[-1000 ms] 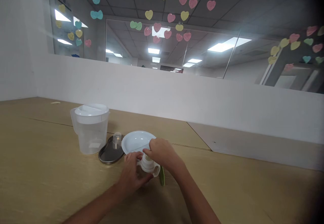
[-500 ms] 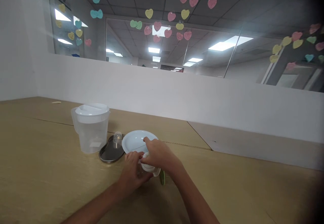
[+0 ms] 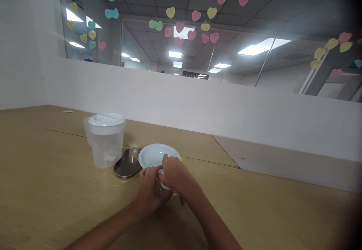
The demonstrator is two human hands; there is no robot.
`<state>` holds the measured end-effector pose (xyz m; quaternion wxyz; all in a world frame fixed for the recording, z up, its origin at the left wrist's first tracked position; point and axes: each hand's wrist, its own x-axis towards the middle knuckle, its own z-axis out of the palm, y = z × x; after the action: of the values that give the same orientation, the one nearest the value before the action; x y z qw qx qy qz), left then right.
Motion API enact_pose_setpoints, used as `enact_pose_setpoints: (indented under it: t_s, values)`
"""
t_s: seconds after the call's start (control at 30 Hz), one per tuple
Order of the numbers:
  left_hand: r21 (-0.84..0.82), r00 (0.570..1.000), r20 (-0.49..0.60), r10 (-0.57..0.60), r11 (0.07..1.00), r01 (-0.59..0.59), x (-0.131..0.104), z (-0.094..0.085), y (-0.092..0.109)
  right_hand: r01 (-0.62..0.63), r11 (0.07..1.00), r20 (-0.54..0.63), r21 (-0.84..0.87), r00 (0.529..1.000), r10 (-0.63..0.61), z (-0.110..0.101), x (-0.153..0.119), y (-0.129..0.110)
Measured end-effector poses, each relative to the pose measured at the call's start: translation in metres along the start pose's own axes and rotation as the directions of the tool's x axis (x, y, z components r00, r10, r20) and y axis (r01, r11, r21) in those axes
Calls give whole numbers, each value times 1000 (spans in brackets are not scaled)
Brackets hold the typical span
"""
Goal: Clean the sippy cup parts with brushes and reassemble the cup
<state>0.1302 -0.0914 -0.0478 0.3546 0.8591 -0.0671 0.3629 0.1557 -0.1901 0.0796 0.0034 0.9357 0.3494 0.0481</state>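
Note:
A small clear bottle with a white collar [image 3: 164,186] stands at the near edge of the white plate [image 3: 144,155], mostly covered by my hands. My left hand [image 3: 151,187] is wrapped round its body from the left. Over its top, my right hand [image 3: 175,172] has its fingers curled in and closed at the white part; the fingertips' exact contact is partly hidden. A thin, clear stick-like thing [image 3: 155,164] lies across the plate, passing behind my right hand. Beside my right wrist shows a bit of a green-yellow thing [image 3: 183,200], its kind hidden.
Left of the plate, a dark metal kidney-shaped tray [image 3: 124,171] carries a clear dome-shaped cap [image 3: 134,152]. A lidded translucent pitcher [image 3: 107,144] stands further left. A flat pale piece [image 3: 67,111] lies at the back of the wooden table [image 3: 56,167], against a white wall [image 3: 169,103].
My right hand has turned over the bottle's top and its fingers have curled in further, covering more of the white part. My left hand keeps its hold. The view has shifted slightly.

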Motion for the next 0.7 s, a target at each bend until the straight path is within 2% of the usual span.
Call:
enact_pose_setpoints:
  t_s: [0.1, 0.17, 0.33, 0.4, 0.6, 0.7]
  values:
    - [-10, 1000, -10, 16, 1000, -16, 1, 0, 4, -82, 997, 9, -7, 997, 82, 1, 3, -9]
    - [-11, 1000, -21, 20, 1000, -20, 1, 2, 2, -74, 997, 5, -6, 997, 74, 1, 3, -6]
    - [10, 999, -39, 15, 1000, -14, -2, 5, -5, 151, 988, 19, 33, 988, -152, -1, -3, 14]
    - [21, 999, -41, 33, 999, -33, -2, 5, -4, 166, 986, 28, 29, 986, -167, -3, -5, 14]
    - [28, 1000, 12, 13, 1000, -13, -4, 5, 3, -32, 998, 25, -59, 999, 34, -2, -2, -10]
    - [20, 999, 18, 38, 999, -38, -6, 7, 3, -122, 991, 12, -50, 992, 123, 3, 3, -10]
